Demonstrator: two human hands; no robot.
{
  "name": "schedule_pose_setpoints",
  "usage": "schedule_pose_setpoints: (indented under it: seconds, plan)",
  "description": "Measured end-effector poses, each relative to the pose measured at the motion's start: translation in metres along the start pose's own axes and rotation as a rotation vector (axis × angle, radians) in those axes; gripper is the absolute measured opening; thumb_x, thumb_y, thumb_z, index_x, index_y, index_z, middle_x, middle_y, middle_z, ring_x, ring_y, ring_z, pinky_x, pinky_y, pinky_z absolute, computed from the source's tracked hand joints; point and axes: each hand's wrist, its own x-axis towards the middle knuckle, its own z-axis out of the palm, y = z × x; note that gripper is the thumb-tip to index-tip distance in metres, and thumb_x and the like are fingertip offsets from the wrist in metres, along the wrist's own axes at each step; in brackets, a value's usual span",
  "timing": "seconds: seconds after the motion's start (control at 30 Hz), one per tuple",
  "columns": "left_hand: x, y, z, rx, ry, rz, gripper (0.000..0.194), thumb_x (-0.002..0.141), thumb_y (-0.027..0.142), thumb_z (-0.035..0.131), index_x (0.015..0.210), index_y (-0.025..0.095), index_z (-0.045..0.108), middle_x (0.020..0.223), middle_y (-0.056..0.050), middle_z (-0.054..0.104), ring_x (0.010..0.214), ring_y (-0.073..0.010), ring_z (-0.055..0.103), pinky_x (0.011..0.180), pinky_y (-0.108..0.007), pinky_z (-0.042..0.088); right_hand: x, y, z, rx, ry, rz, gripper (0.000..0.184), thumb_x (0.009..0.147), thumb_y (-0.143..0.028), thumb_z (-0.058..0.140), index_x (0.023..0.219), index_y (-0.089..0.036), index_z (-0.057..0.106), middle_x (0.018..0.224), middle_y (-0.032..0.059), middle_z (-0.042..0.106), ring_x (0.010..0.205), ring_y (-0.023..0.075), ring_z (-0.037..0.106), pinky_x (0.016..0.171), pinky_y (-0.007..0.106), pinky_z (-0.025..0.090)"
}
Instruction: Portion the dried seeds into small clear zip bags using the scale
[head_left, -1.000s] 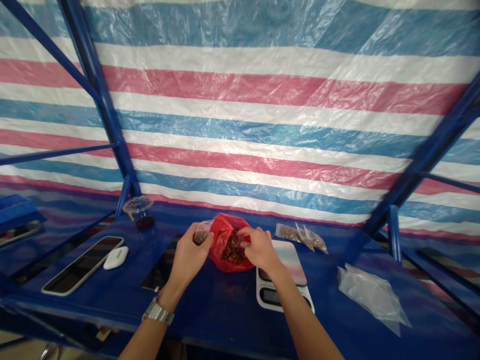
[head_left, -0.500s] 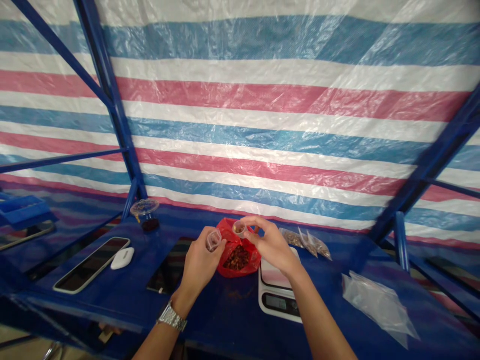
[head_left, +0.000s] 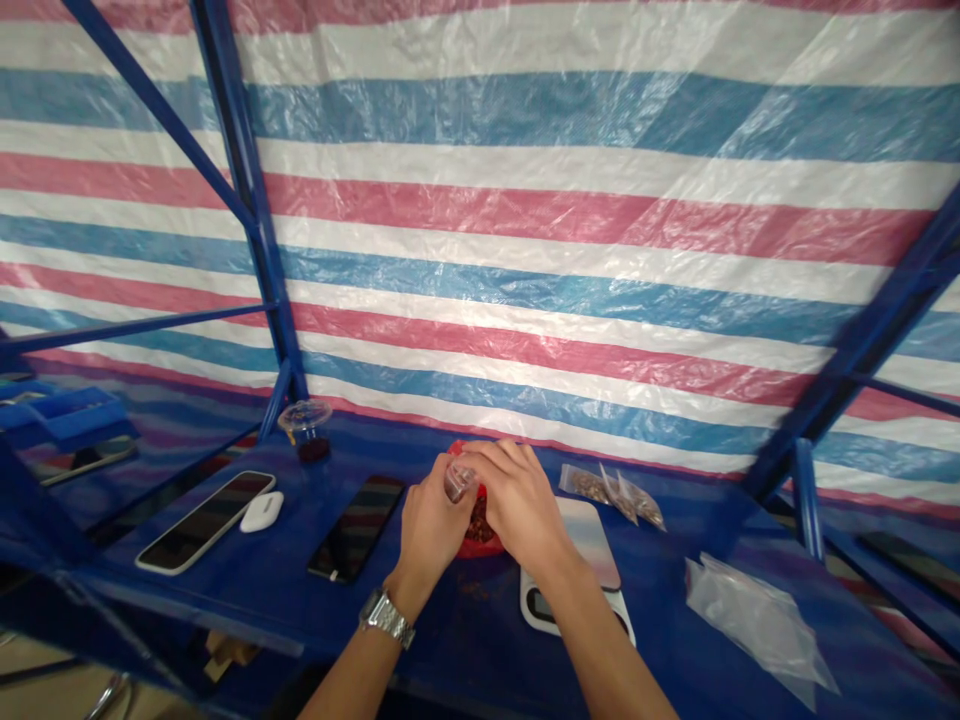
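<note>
My left hand (head_left: 430,525) is closed on a small clear plastic bag (head_left: 457,481), its mouth facing up between thumb and fingers. Against the top of that bag my right hand (head_left: 525,508) is curled, fingers bent down; the small clear cup seen in it half a second ago is now mostly hidden behind the fingers. Below both hands sits an open red plastic bag (head_left: 480,549), partly covered by them, with brown dried bits (head_left: 479,520) inside. A white kitchen scale (head_left: 592,545) lies under my right forearm.
Filled clear bags (head_left: 611,492) lie behind the scale, and flat plastic bags (head_left: 761,620) at right. To the left are a black phone (head_left: 358,528), a light-edged phone (head_left: 206,523), a white earbud case (head_left: 262,512) and a plastic cup (head_left: 308,432) of dark liquid. Blue frame posts flank the table.
My right hand first reached into the red bag, then lifted out with a small clear cup. It has now moved left onto the small bag in my left hand. The view has shifted slightly.
</note>
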Motion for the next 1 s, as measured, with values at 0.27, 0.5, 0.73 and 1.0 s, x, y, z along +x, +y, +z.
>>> schedule_pose_setpoints:
  seconds: [0.27, 0.5, 0.73, 1.0]
  plan:
    - [0.000, 0.001, -0.003, -0.108, 0.019, -0.015, 0.016, 0.093, 0.039, 0.059, 0.105, 0.029, 0.058, 0.084, 0.001, 0.076, 0.076, -0.0215, 0.074, 0.062, -0.025, 0.039, 0.001, 0.008, 0.002, 0.087, 0.163, 0.167, 0.034, 0.099, -0.013, 0.052, 0.124, -0.027, 0.070, 0.128, 0.0044, 0.071, 0.115, 0.0248, 0.059, 0.100, 0.039, 0.042]
    - [0.003, -0.001, -0.011, -0.239, 0.245, -0.100, 0.021, 0.091, 0.042, 0.059, 0.103, 0.025, 0.058, 0.078, 0.001, 0.069, 0.070, -0.0186, 0.067, 0.067, -0.026, 0.047, -0.007, 0.026, 0.028, -0.037, -0.084, 0.460, 0.026, 0.099, -0.025, 0.058, 0.120, -0.025, 0.073, 0.116, 0.0084, 0.076, 0.109, 0.0282, 0.066, 0.094, 0.039, 0.046]
    - [-0.010, 0.013, -0.006, -0.401, 0.172, -0.033, 0.025, 0.092, 0.043, 0.060, 0.109, 0.026, 0.058, 0.090, -0.001, 0.072, 0.080, -0.0193, 0.070, 0.074, -0.028, 0.052, -0.013, 0.028, 0.014, 0.238, 0.083, 0.436, 0.028, 0.099, -0.022, 0.055, 0.121, -0.022, 0.072, 0.121, 0.0083, 0.075, 0.113, 0.0251, 0.067, 0.101, 0.038, 0.047]
    - [-0.031, 0.023, 0.033, -0.425, -0.165, 0.186, 0.027, 0.091, 0.035, 0.061, 0.114, 0.024, 0.052, 0.098, -0.005, 0.073, 0.085, -0.0231, 0.072, 0.076, -0.033, 0.054, -0.062, 0.015, -0.039, 0.722, -0.008, 0.351, 0.051, 0.084, -0.031, 0.077, 0.133, -0.027, 0.061, 0.126, 0.0049, 0.070, 0.114, 0.0219, 0.065, 0.100, 0.035, 0.050]
